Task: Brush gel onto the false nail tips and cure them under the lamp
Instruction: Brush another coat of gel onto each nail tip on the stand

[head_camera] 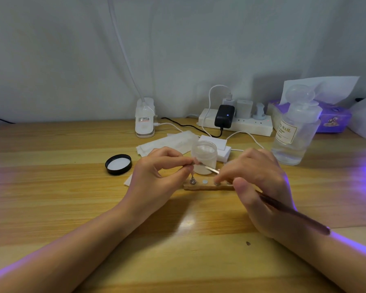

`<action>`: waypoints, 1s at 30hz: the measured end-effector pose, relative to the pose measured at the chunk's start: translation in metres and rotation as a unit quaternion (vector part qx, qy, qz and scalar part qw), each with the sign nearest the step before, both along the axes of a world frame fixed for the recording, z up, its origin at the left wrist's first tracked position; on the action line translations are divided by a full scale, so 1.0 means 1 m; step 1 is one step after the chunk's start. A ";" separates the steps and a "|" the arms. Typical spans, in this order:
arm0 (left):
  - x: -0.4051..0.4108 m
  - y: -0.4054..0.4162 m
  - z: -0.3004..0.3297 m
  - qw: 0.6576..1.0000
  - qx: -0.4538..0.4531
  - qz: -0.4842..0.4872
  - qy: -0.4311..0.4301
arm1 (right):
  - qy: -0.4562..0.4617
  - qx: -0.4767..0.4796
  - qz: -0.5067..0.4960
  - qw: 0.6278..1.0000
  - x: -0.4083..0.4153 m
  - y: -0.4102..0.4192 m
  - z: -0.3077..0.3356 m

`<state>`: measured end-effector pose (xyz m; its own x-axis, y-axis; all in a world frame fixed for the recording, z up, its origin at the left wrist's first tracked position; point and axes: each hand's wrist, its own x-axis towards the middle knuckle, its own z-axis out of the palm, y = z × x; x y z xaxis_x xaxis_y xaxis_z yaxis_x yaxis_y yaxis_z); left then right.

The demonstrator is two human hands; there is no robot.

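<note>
My left hand (156,176) pinches a thin metal stem with a nail tip (209,168) and holds it above a small wooden stand (199,187). One metal holder (192,180) stands at the left end of the stand, beside round metal pads (205,182). My right hand (260,187) grips a dark brush (294,214) whose handle runs back to the right; its fingertips reach down to the stand and hide the bristles. An open white gel jar (205,154) stands just behind the stand.
The jar's black lid (118,164) lies to the left. White wipes (167,142) and a white box (220,148) sit behind. A clip lamp base (145,119), a power strip (237,121), a clear bottle (294,127) and a purple tissue box (334,118) line the back. Violet light falls from the right.
</note>
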<state>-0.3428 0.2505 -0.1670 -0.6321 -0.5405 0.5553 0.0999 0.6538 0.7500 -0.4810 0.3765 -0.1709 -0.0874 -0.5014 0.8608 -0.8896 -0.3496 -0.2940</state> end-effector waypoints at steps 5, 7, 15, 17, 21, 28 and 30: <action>-0.001 0.000 0.001 1.000 -0.007 0.000 -0.005 | 0.021 0.026 -0.037 0.999 0.003 -0.001 0.002; -0.001 0.001 0.001 1.000 -0.003 -0.003 -0.004 | 0.017 0.018 -0.016 1.000 0.002 0.000 0.001; -0.001 0.002 0.002 1.000 -0.011 -0.013 0.000 | 0.025 0.028 -0.029 0.999 0.003 -0.001 0.002; -0.001 0.001 0.002 1.000 -0.005 -0.010 -0.001 | 0.031 0.029 -0.024 0.999 0.003 -0.001 0.002; -0.001 0.000 0.001 1.000 -0.009 -0.006 -0.006 | 0.011 0.008 -0.004 1.000 0.000 0.001 0.000; -0.001 0.001 0.002 1.000 -0.010 -0.012 -0.001 | 0.017 0.030 -0.009 0.999 0.001 -0.002 -0.001; -0.001 0.000 0.001 1.000 -0.006 -0.010 -0.002 | 0.017 0.022 -0.003 1.000 -0.001 -0.001 -0.003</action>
<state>-0.3435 0.2508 -0.1662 -0.6448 -0.5218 0.5585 0.1093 0.6602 0.7431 -0.4816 0.3751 -0.1734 -0.0618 -0.5386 0.8403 -0.9015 -0.3312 -0.2786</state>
